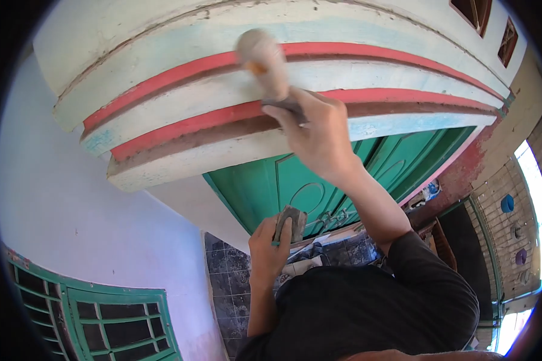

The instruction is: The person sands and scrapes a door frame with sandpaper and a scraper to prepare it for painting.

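My right hand is raised against the white and red stepped ledge. Its fingers are closed around the dark part of a hand tool. The tool's pale, rounded end, marked with an orange patch, is blurred by motion in front of the red bands, and I cannot make out its exact kind. Lower down, near the green door, my left hand grips a worn grey block between thumb and fingers. A small teal spot shows beside those fingers.
Below the ledge are green double doors with metal handles. A pale wall with a green barred window stands at left. Dark floor tiles lie far below. At right, a wire mesh carries blue and purple pots.
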Action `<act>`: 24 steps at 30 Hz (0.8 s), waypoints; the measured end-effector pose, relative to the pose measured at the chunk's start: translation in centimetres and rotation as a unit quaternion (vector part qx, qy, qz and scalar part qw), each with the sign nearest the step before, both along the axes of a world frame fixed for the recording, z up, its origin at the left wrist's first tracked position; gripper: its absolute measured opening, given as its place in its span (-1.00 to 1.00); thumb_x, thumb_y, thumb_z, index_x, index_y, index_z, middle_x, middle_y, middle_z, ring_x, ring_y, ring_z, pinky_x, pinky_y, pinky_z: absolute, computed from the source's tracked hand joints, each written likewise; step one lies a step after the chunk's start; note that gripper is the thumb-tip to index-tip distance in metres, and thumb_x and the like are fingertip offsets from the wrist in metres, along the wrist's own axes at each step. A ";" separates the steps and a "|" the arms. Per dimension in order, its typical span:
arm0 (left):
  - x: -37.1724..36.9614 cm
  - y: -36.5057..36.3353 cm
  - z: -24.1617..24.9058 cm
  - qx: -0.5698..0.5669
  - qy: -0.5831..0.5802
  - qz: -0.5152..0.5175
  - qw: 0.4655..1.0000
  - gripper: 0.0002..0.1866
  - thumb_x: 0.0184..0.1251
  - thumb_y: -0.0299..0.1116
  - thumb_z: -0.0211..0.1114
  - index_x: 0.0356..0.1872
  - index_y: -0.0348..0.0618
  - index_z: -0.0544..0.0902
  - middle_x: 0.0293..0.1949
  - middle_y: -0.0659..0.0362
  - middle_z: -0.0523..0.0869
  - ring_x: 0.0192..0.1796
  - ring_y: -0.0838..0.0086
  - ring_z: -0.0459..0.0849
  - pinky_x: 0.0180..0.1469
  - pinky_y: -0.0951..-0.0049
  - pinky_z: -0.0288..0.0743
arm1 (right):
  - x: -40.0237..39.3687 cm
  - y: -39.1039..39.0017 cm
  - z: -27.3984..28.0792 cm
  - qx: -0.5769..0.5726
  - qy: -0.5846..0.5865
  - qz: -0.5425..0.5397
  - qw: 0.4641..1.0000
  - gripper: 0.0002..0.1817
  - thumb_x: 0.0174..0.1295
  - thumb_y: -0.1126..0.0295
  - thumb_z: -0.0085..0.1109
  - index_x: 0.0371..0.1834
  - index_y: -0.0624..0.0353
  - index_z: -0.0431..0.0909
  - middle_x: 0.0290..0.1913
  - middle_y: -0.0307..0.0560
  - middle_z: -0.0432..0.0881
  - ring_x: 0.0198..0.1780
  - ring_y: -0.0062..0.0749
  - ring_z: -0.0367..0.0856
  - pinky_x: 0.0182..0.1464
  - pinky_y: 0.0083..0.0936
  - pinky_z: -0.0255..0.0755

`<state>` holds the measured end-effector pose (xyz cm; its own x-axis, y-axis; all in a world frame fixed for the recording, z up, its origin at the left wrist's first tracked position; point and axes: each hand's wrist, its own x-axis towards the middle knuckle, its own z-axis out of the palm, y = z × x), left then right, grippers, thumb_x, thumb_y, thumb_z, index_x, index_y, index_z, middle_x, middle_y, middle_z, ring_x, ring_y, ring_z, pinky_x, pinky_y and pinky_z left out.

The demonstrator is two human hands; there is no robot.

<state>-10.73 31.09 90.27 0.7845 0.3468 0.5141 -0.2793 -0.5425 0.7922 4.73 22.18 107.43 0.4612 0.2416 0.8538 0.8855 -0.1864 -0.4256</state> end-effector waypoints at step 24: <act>1.2 5.8 3.8 0.094 -0.106 0.140 0.980 -0.86 0.39 -0.55 0.43 -0.08 -0.30 0.81 0.55 -0.28 0.40 0.45 -0.14 0.54 0.41 0.08 0.48 | -1.0 3.6 0.0 -0.076 -0.008 0.037 0.996 -0.81 0.35 0.50 0.41 -0.01 0.31 0.77 -0.14 0.05 0.88 -0.14 -0.21 0.91 -0.13 -0.44 0.71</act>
<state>-9.57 36.88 94.04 0.5411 0.4164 0.7307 -0.2469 -0.7519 0.6113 3.76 25.80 107.42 0.4242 0.4009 0.8120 0.9055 -0.1823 -0.3831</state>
